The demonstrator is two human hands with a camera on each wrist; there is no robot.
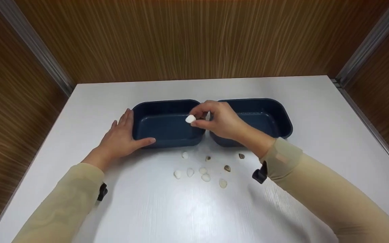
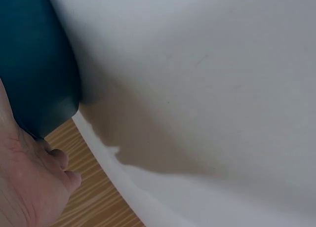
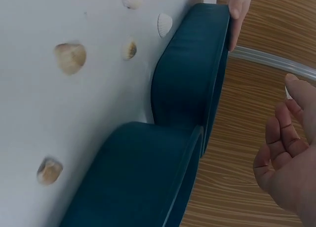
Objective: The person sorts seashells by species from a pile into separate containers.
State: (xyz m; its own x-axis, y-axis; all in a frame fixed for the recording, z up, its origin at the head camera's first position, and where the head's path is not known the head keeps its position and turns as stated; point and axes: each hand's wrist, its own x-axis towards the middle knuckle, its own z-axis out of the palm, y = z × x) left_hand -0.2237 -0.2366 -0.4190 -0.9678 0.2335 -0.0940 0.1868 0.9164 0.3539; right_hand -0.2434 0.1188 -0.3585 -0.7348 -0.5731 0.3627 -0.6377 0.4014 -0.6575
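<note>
Between thumb and fingers my right hand [image 1: 226, 119] pinches a white seashell [image 1: 190, 118], held above the right end of the left blue bin [image 1: 167, 142]. In the right wrist view only a sliver of that shell shows behind the thumb. My left hand [image 1: 118, 138] rests against the left end of the same bin, fingers straight along its outside and thumb over the front rim. The right blue bin [image 1: 284, 125] stands beside it, partly covered by my right hand and wrist. Several white shells [image 1: 205, 177] and a few brownish shells [image 1: 227, 168] lie loose in front of the bins.
Both bins stand on a white table [image 1: 147, 209], their near ends close together. A wood-grain panel [image 1: 194, 40] rises behind the table, with more panels and metal strips at the left and right sides. Each sleeve carries a small black wrist mount [image 1: 260, 173].
</note>
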